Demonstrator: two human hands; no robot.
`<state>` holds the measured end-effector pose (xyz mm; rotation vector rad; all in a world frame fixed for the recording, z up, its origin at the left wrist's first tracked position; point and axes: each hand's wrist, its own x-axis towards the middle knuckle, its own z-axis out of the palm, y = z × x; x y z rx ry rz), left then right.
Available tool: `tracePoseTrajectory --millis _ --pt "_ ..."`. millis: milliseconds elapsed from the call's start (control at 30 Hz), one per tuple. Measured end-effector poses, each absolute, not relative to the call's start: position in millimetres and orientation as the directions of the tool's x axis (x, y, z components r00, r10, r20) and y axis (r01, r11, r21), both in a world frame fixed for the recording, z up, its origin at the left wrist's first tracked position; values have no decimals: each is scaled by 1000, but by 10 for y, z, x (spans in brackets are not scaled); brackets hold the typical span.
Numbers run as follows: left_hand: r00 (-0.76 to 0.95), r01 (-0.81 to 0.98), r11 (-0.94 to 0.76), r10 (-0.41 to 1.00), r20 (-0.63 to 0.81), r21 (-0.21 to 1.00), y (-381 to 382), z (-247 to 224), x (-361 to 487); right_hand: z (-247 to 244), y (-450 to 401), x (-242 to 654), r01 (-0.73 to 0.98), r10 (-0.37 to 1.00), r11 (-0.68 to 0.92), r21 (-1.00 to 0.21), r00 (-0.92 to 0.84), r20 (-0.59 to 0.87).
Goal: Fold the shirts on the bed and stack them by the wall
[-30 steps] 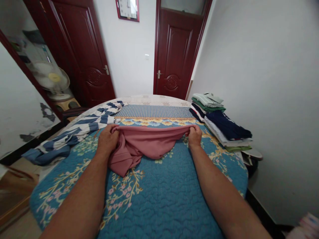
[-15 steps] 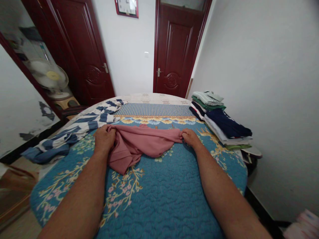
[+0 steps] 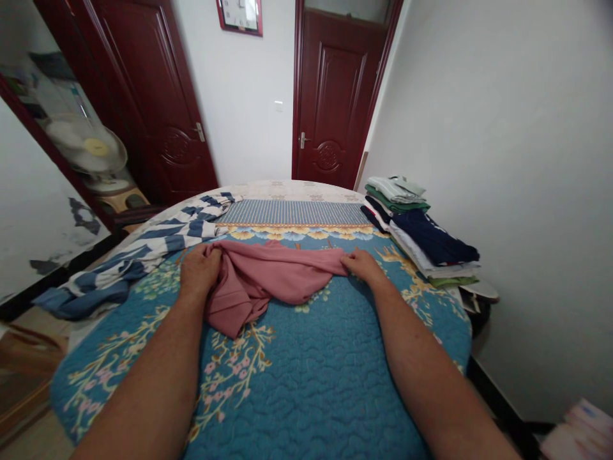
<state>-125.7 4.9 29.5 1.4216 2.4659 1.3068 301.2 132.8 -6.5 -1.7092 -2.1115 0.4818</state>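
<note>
A pink garment [image 3: 282, 271] stretches sideways between my two hands over the quilted teal cover [image 3: 316, 370]. Its exact kind cannot be made out, as it is bunched and partly folded over. My left hand [image 3: 201, 265] is closed on the garment's left end, where loose cloth hangs down toward me in folds. At the narrow right end, my right hand [image 3: 361, 263] pinches the cloth between thumb and fingers. The garment's lower left corner rests on the cover.
A blue-and-white striped garment [image 3: 167, 236] lies spread along the table's left edge. Folded clothes [image 3: 433, 236] are stacked at the right, near the wall. Farther back are two dark red doors [image 3: 335, 96] and a fan [image 3: 90, 150].
My right hand's fingers have shifted slightly on the garment's end, from a tighter fist to a straighter pinch. The whole view has moved a little; the garment lies much the same.
</note>
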Motion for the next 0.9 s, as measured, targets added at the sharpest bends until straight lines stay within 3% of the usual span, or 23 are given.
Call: tracePoseTrajectory --millis 300,500,600,733,833,900 --pt "-558 736 219 732 391 641 58 273 -1261 -44 1274 2900 854 975 201 -480 -126 184" --pt "-558 720 215 744 367 660 81 242 -1245 -36 1266 2832 722 967 241 -648 -235 97" --pt "-561 713 213 745 362 668 86 220 -1254 -59 1241 2790 546 972 188 -817 -221 77" --pt "-554 724 215 748 366 656 86 219 -1265 -36 1213 2774 146 986 77 -986 -160 53" --pt "-558 736 230 739 377 637 68 266 -1250 48 1271 2815 -163 979 201 -966 73 191" --pt "-553 746 222 732 399 627 46 313 -1221 94 1342 2862 -261 922 333 -906 293 254"
